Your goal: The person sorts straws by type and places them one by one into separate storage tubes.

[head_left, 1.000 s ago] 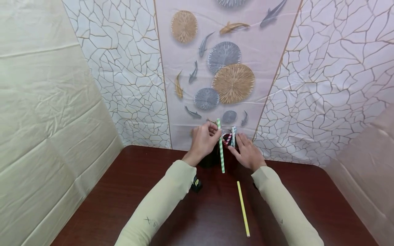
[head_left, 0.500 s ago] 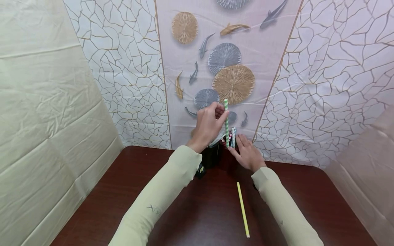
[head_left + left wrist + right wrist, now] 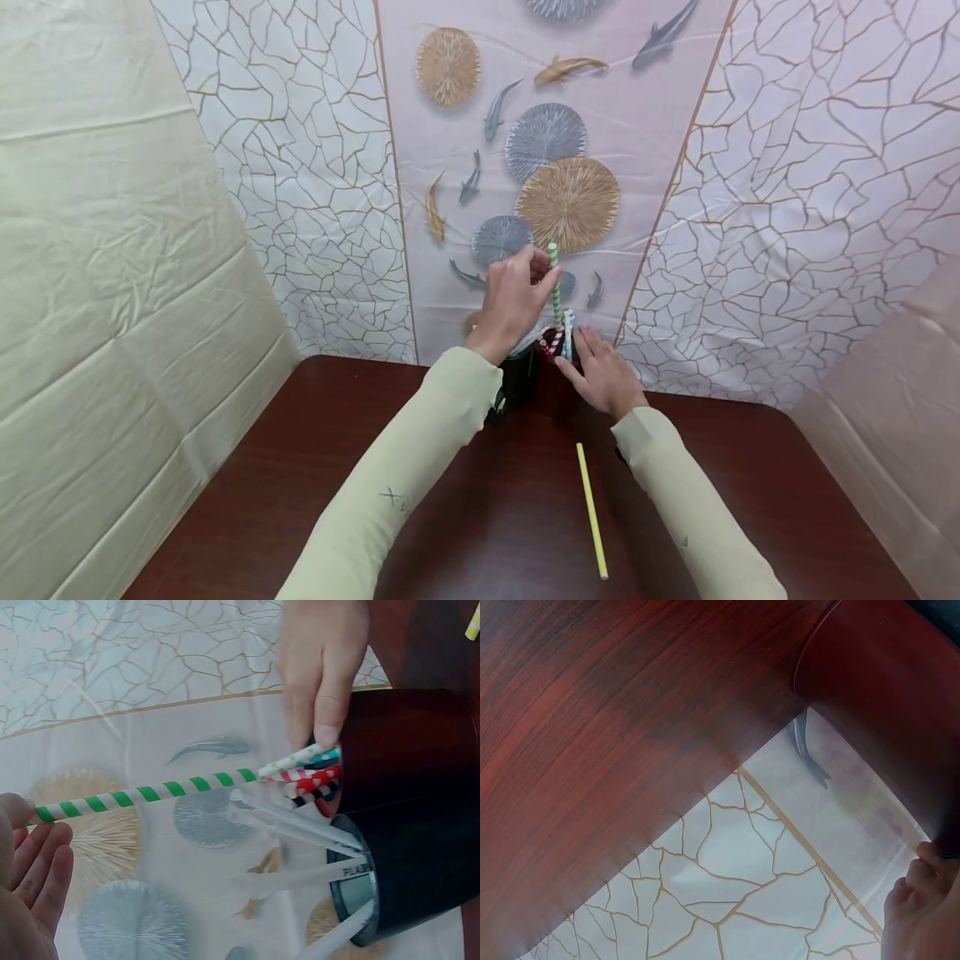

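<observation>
My left hand (image 3: 513, 296) pinches a green-and-white striped paper straw (image 3: 150, 793) near its top end. The straw stands nearly upright in the head view, its lower end overlapping the tops of several patterned straws (image 3: 307, 776). Those straws, in red, white, teal and black, stick out of a dark red cup (image 3: 412, 750). At that cup's rim my right hand (image 3: 606, 375) holds on, thumb at the front and fingers along the far right side. In the right wrist view, curled fingertips (image 3: 922, 881) meet the cup's rim.
Beside the red cup stands a black cup (image 3: 427, 877) with several white wrapped straws (image 3: 300, 825). A yellow straw (image 3: 591, 508) lies on the dark wooden table (image 3: 465, 533), nearer the front. A patterned cloth wall (image 3: 480, 167) rises right behind the cups.
My left hand has raised the green striped straw, then shifted it slightly right, over the red cup's straws. The right hand stays at the cup.
</observation>
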Demonstrator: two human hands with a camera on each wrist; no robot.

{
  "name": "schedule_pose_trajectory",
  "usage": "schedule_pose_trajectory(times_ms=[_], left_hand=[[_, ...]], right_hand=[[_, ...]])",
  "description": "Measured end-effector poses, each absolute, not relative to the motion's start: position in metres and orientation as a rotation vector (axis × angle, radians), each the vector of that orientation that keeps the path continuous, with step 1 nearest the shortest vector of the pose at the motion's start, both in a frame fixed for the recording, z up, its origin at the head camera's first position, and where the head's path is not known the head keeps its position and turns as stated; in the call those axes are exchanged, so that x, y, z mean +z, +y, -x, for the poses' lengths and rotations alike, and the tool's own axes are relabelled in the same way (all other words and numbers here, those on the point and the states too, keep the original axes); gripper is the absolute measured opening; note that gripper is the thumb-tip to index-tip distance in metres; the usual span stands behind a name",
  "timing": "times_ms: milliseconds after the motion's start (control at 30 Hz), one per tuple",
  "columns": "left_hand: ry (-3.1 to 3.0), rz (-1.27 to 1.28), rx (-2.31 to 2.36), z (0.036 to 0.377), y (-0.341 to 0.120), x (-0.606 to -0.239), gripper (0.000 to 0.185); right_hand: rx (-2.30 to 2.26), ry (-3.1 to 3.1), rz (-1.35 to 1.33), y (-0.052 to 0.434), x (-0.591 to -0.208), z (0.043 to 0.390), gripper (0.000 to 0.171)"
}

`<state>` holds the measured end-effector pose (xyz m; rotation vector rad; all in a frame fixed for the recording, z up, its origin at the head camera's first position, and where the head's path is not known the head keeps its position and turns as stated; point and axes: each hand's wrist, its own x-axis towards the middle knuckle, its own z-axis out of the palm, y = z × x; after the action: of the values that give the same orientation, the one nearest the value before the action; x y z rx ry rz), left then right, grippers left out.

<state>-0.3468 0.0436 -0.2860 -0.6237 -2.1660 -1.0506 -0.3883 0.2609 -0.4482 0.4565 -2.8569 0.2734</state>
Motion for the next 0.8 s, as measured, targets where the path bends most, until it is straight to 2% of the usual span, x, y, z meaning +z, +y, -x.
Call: schedule_pose_trajectory(times_ms=[567,800], left_hand=[[-2.211,0.6,-0.989,0.364,0.055,-0.322,0.012],[-2.323,0.604,-0.936,0.368,0.056,-0.327,0.026]], right_hand=[[0.271,-2.847,-0.47,0.26,-0.448,0.387,0.085],[0.255,-2.852,-0.465,0.26,-0.445,0.385,0.086]])
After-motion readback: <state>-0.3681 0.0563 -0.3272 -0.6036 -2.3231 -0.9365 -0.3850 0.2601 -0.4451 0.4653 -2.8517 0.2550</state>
